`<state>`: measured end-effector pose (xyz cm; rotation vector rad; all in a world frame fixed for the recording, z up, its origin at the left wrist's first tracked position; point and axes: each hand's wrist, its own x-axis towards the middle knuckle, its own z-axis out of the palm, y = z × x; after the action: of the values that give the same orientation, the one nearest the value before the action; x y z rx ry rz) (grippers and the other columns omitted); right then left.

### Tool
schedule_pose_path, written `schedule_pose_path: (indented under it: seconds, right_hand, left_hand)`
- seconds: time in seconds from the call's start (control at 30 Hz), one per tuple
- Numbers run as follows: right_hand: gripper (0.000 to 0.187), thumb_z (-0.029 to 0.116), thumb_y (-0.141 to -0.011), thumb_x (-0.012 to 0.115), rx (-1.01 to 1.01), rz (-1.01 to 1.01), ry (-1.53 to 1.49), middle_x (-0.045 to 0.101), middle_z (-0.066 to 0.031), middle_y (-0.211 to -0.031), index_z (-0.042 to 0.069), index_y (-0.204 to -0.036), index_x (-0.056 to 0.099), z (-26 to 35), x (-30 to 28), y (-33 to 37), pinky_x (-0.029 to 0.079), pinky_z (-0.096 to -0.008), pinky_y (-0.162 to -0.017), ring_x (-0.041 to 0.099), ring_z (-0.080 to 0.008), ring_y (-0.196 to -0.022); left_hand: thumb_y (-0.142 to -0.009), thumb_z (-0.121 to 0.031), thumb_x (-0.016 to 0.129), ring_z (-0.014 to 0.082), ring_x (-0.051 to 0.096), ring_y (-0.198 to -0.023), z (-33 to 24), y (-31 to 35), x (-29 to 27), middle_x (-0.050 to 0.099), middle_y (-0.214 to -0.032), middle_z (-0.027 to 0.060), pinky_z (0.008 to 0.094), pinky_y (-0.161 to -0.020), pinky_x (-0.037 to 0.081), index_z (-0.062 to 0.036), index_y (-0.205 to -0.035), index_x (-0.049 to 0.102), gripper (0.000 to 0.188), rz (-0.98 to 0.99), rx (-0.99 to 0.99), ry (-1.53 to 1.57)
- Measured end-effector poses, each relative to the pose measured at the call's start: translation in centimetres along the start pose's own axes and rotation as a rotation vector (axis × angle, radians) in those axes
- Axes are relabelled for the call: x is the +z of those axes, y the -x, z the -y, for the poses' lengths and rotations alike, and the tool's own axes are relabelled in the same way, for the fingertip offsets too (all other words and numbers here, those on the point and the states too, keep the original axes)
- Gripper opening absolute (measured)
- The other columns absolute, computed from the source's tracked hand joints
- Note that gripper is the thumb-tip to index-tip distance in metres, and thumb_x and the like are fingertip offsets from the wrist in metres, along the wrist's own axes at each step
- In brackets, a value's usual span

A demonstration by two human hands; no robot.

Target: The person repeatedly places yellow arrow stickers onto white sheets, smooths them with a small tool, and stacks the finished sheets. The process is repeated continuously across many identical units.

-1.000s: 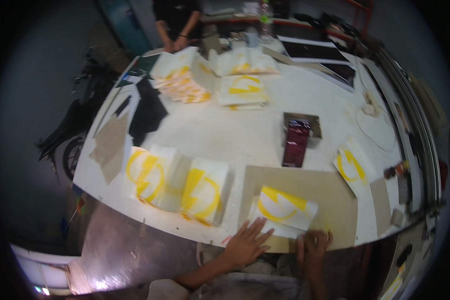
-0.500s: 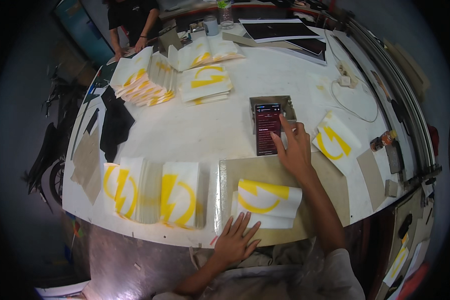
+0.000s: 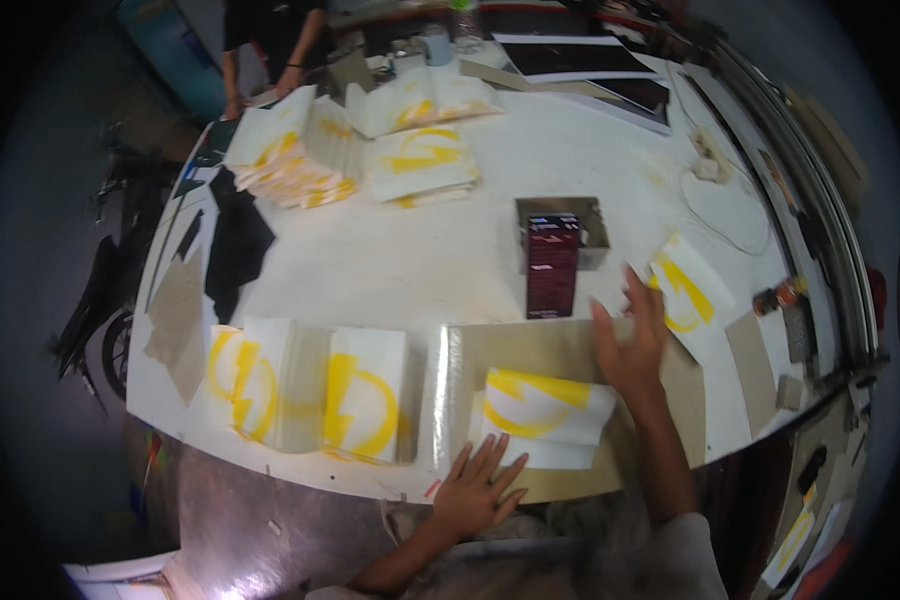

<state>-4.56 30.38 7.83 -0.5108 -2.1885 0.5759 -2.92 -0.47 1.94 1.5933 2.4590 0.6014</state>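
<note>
My left hand (image 3: 478, 488) lies open, its fingertips on the near edge of a folded white sheet (image 3: 548, 420) with a yellow print. That sheet rests on a tan board (image 3: 667, 395) at the table's front edge. Slightly blurred, my right hand (image 3: 635, 345) is open above the board's far right part, thumb and fingers apart, holding nothing. Just left of it and farther away, a phone (image 3: 552, 272) with a dark red lit screen leans against a small metal box (image 3: 594, 222); the hand does not touch it.
Stacks of printed folded sheets (image 3: 365, 395) stand left of the board; more piles (image 3: 295, 150) lie at the far left. Another printed sheet (image 3: 682, 290), a small bottle (image 3: 778, 297) and a white cable (image 3: 685, 205) are at right. Across the table stands another person (image 3: 270, 40).
My right hand has drawn back from the phone screen, toward me and to the right. The left hand stays on the folded sheet. The whole view has shifted slightly.
</note>
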Motion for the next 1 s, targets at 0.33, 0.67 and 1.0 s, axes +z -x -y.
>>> schedule_pose_path:
  seconds: [0.33,0.67,1.0]
  right_hand:
    - [0.022,0.004,-0.079,0.077,-0.344,0.321,-0.179,0.067,-0.0174,-0.102,-0.001,-0.100,0.071,6.5,-2.5,17.7,0.051,-0.0486,-0.076,0.064,-0.0367,-0.089]
    - [0.028,0.001,-0.089,0.073,-0.219,0.364,-0.122,0.066,-0.0196,-0.117,0.001,-0.117,0.071,5.2,-2.8,18.8,0.050,-0.0532,-0.096,0.063,-0.0402,-0.109]
    - [0.025,-0.001,-0.090,0.071,-0.156,0.379,-0.149,0.066,-0.0205,-0.115,-0.002,-0.114,0.070,5.6,-2.9,18.4,0.048,-0.0516,-0.094,0.062,-0.0397,-0.107]
  left_hand:
    - [-0.100,-0.047,0.060,0.0319,0.039,-0.153,0.8,1.0,0.9,0.040,-0.166,0.0182,0.0496,-0.125,0.027,-0.0193,-0.154,0.053,0.061,0.026,0.011,0.017]
    - [-0.102,-0.047,0.059,0.0310,0.038,-0.152,0.2,0.5,0.8,0.038,-0.166,0.0185,0.0489,-0.125,0.028,-0.0194,-0.158,0.048,0.063,-0.020,-0.004,0.019]
    - [-0.102,-0.050,0.058,0.0294,0.041,-0.151,0.1,0.6,1.0,0.042,-0.164,0.0162,0.0488,-0.123,0.031,-0.0226,-0.158,0.048,0.063,-0.059,-0.004,-0.002]
